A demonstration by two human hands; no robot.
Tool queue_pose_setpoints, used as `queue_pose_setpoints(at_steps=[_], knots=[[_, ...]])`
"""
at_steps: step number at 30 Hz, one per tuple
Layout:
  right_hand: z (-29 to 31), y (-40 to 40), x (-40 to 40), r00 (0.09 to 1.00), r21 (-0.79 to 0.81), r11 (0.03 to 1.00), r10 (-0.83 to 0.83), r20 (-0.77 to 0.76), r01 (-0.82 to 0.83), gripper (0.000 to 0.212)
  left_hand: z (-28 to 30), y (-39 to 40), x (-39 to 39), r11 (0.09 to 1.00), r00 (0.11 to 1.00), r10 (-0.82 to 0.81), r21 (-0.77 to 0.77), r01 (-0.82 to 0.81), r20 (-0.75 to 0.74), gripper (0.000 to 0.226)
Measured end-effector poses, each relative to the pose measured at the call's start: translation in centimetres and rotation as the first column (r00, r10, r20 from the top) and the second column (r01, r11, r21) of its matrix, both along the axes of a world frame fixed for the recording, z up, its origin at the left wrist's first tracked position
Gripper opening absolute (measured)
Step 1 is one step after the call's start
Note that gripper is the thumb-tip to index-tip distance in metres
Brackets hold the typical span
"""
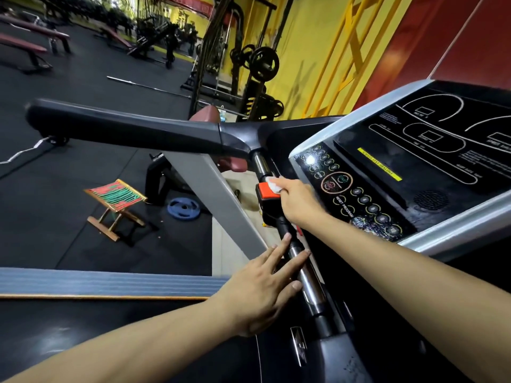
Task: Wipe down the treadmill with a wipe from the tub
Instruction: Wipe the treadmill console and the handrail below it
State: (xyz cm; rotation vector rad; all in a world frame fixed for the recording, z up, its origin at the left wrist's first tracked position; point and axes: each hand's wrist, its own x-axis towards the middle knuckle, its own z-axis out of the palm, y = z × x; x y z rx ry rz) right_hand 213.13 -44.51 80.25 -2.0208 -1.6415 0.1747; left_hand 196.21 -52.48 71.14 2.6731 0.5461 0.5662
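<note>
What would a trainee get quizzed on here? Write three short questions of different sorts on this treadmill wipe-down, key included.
1. True or false: the left hand holds the wipe.
2. Multiple choice: the wipe is pressed against (A) the display panel, (B) the red safety button on the front handlebar, (C) the folding stool.
3. Short answer: how do the left hand's fingers lie?

Key
1. False: the right hand pinches it.
2. B.
3. Straight and spread, resting on the handlebar's metal section, with no grip on anything.
</note>
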Motion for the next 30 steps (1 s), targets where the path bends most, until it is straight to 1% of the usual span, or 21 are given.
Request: queue_pose_setpoints(at_steps=[2, 4, 6, 8, 10, 12, 13, 14, 15, 16, 17, 18, 19, 20, 22, 23, 24, 26, 27, 29, 30], knots=[[-0.1, -0.2, 0.7, 0.983, -0.018, 0.988, 0.155, 0.100, -0.154, 0.044, -0.4, 0.4, 0.0, 1.000, 1.000, -0.002, -0.004, 0.002, -0.006, 0.061], [0.2, -1.5, 1.7, 0.925, -0.033, 0.943, 0.330, 0.187, -0.330, 0.052, -0.8, 0.7, 0.1, 1.000, 1.000, 0.003, -0.012, -0.003, -0.005, 0.059], [0.9, -2.6, 2.5, 0.866, -0.070, 0.898, 0.437, 0.244, -0.434, 0.059, -0.9, 0.8, 0.0, 1.000, 1.000, 0.010, -0.028, -0.010, -0.002, 0.059], [1.2, -1.9, 2.8, 0.850, -0.086, 0.889, 0.455, 0.265, -0.449, 0.059, -0.9, 0.6, 0.0, 0.999, 1.000, 0.009, -0.031, -0.009, 0.015, 0.059], [0.9, 0.3, 1.9, 0.881, -0.097, 0.919, 0.395, 0.261, -0.383, 0.053, -0.9, 0.7, 0.0, 1.000, 0.999, 0.011, -0.016, -0.010, 0.036, 0.059], [1.1, 2.5, 0.4, 0.885, -0.172, 0.932, 0.358, 0.297, -0.320, 0.047, -1.0, 0.8, 0.0, 1.000, 0.999, 0.015, -0.005, -0.015, 0.045, 0.059], [1.3, 3.2, -0.2, 0.859, -0.234, 0.922, 0.376, 0.346, -0.309, 0.045, -1.0, 0.8, 0.0, 1.000, 0.999, 0.018, -0.010, -0.017, 0.042, 0.059], [1.5, 3.4, -0.6, 0.798, -0.299, 0.896, 0.432, 0.421, -0.328, 0.043, -1.1, 0.8, 0.0, 1.000, 0.999, 0.019, -0.014, -0.018, 0.040, 0.059], [1.6, 3.4, -0.9, 0.695, -0.356, 0.861, 0.504, 0.512, -0.362, 0.041, -1.2, 0.8, 0.0, 1.000, 0.999, 0.020, -0.011, -0.020, 0.046, 0.059], [1.5, 3.2, -0.9, 0.569, -0.406, 0.823, 0.568, 0.594, -0.398, 0.041, -1.3, 0.9, 0.1, 1.000, 0.998, 0.024, 0.000, -0.024, 0.059, 0.059], [1.1, 2.8, -0.8, 0.411, -0.457, 0.788, 0.609, 0.678, -0.413, 0.042, -1.4, 0.9, 0.1, 0.999, 0.997, 0.029, 0.011, -0.030, 0.068, 0.059], [0.5, 2.3, -0.8, 0.226, -0.497, 0.758, 0.619, 0.752, -0.422, 0.043, -1.5, 0.9, 0.2, 0.999, 0.997, 0.037, 0.018, -0.038, 0.070, 0.059], [-0.2, 1.7, -0.8, 0.060, -0.525, 0.746, 0.597, 0.800, -0.410, 0.044, -1.6, 0.9, 0.3, 0.999, 0.997, 0.045, 0.026, -0.047, 0.068, 0.060], [-0.8, 1.2, -1.3, -0.033, -0.529, 0.760, 0.560, 0.828, -0.378, 0.043, -1.6, 0.8, 0.3, 0.998, 0.996, 0.048, 0.033, -0.051, 0.070, 0.060], [-1.5, 1.4, -3.1, -0.154, -0.506, 0.817, 0.482, 0.863, -0.277, 0.039, -1.7, 0.8, 0.2, 0.998, 0.995, 0.045, 0.041, -0.049, 0.088, 0.058], [-1.7, 1.8, -4.1, -0.199, -0.531, 0.827, 0.498, 0.844, -0.185, 0.040, -1.7, 0.8, 0.2, 0.998, 0.994, 0.045, 0.043, -0.049, 0.096, 0.058], [-2.0, 2.4, -5.0, -0.204, -0.555, 0.826, 0.528, 0.824, -0.103, 0.039, -1.7, 0.8, 0.1, 0.998, 0.994, 0.041, 0.043, -0.045, 0.099, 0.058], [-1.9, 3.3, -6.3, -0.157, -0.604, 0.795, 0.605, 0.781, 0.063, 0.034, -1.7, 0.9, 0.0, 0.998, 0.995, 0.035, 0.039, -0.038, 0.090, 0.059], [-1.7, 3.3, -6.6, -0.135, -0.640, 0.760, 0.650, 0.748, 0.112, 0.032, -1.6, 0.9, 0.0, 0.998, 0.996, 0.030, 0.044, -0.034, 0.086, 0.059], [-1.5, 2.3, -6.5, -0.101, -0.722, 0.681, 0.732, 0.674, 0.120, 0.028, -1.5, 0.9, -0.1, 0.997, 0.995, 0.030, 0.073, -0.037, 0.090, 0.059], [-1.3, 1.6, -5.9, -0.123, -0.740, 0.668, 0.743, 0.658, 0.073, 0.029, -1.5, 0.9, -0.1, 0.995, 0.995, 0.034, 0.090, -0.043, 0.096, 0.059]])
